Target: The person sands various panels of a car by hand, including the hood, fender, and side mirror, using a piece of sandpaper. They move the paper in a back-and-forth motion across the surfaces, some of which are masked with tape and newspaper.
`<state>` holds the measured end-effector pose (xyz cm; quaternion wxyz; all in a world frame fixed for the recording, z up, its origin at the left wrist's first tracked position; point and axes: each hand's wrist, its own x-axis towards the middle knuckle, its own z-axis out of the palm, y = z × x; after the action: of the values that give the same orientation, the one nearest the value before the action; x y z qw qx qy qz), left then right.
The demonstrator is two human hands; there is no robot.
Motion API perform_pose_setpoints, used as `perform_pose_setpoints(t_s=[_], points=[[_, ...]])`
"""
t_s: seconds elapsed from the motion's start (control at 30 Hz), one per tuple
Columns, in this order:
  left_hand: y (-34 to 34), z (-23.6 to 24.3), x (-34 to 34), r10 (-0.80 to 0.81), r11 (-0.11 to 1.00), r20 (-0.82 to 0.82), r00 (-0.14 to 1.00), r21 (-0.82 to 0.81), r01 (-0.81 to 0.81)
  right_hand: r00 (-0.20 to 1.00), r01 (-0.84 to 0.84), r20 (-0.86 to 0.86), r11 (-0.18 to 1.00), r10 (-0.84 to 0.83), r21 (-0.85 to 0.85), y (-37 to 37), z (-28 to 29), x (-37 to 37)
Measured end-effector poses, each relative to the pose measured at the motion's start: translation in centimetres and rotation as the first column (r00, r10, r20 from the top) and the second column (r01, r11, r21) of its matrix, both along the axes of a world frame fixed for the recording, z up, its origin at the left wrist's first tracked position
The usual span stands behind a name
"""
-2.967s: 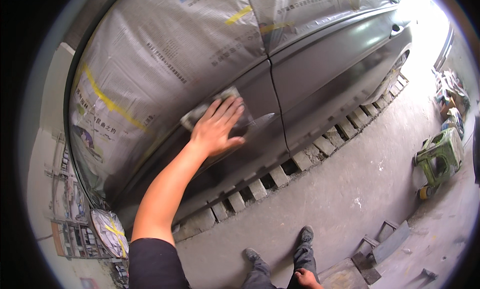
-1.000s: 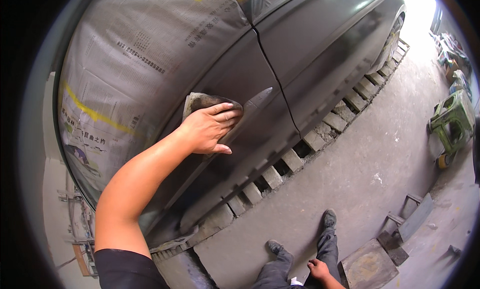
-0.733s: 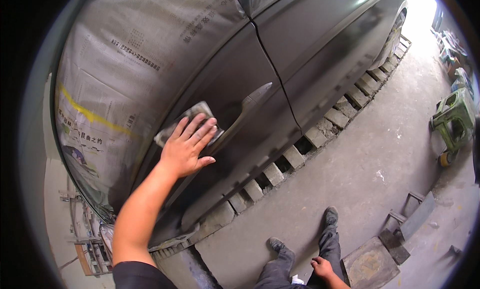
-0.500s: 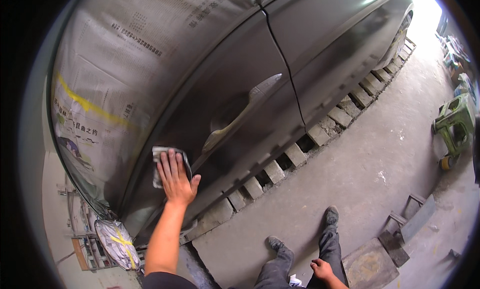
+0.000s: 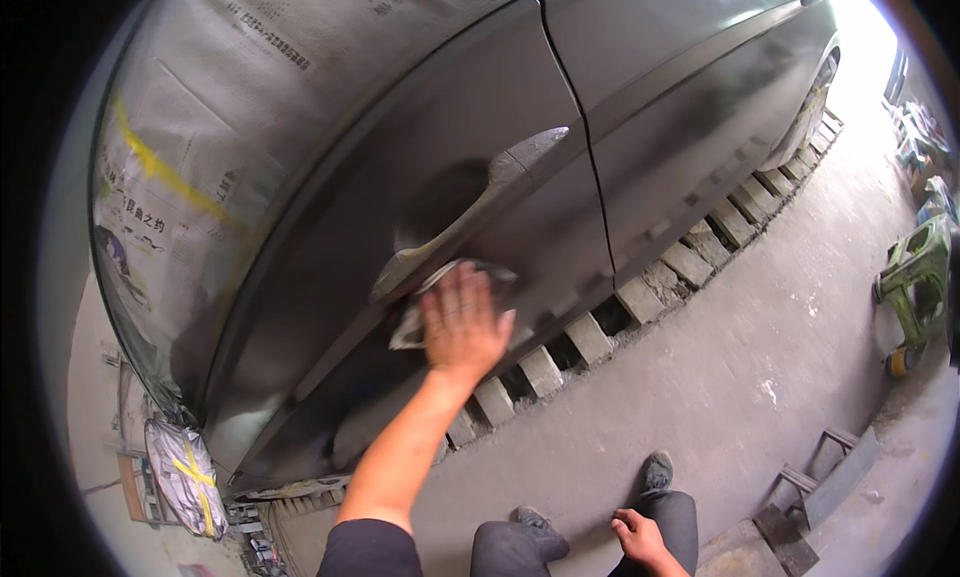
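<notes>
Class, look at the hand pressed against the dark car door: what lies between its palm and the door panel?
In the head view, a grey sanding sheet lies between the left hand and the door panel, just below the door handle.

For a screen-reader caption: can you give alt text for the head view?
A person's left hand presses a crumpled grey cloth flat against a matt grey car door below its handle; the right hand rests on a knee.
</notes>
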<state>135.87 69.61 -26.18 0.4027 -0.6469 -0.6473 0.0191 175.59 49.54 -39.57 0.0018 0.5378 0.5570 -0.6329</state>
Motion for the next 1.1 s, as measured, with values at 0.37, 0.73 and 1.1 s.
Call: perform_pose_setpoints(t_s=[0.37,0.73,1.1], points=[[-0.1,0.1,1.0,-0.043,0.998,0.034,0.999,0.041,0.042,0.989,-0.086,-0.102,0.971,0.112,0.225,8.4,-8.4,-3.0],[13.0,0.2,10.3,-0.017,0.992,0.009,1.000,0.129,0.016,0.929,-0.159,-0.259,0.918,0.264,0.364,13.8,-15.5,-7.2],[16.4,4.2,10.9,-0.116,0.988,-0.143,0.983,0.084,0.129,0.922,-0.095,-0.312,0.914,0.230,0.395,15.2,-16.9,-5.6]])
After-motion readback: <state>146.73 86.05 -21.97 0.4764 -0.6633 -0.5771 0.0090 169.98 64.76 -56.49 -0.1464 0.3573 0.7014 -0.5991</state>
